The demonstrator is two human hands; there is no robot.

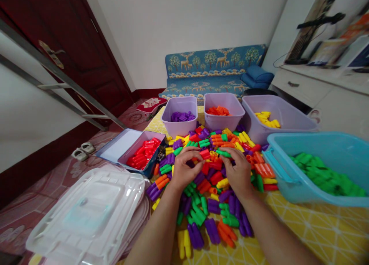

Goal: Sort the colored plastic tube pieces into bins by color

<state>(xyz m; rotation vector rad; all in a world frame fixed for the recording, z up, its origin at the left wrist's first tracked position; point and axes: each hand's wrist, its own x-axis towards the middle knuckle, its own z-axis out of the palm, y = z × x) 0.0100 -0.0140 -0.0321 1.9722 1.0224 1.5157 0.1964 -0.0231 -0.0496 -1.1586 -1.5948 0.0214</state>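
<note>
Over a heap of coloured plastic building blocks [213, 206], both of my hands reach forward. My right hand [236, 169] pinches a green building block [223, 153] between thumb and fingers. My left hand [184, 168] is curled, thumb and fingertips close together, beside a red block [205, 154]. Whether anything small sits in that pinch is hidden. Green, purple, orange, yellow and red blocks lie mixed under and around both hands, many joined in short rows.
Lilac bins hold purple [182, 116], orange [219, 111] and yellow blocks [267, 120]. A blue bin [284, 176] at right holds green ones. At left stand an open box of red blocks [144, 153] and stacked clear lids [86, 207]. A patterned sofa [213, 65] is behind.
</note>
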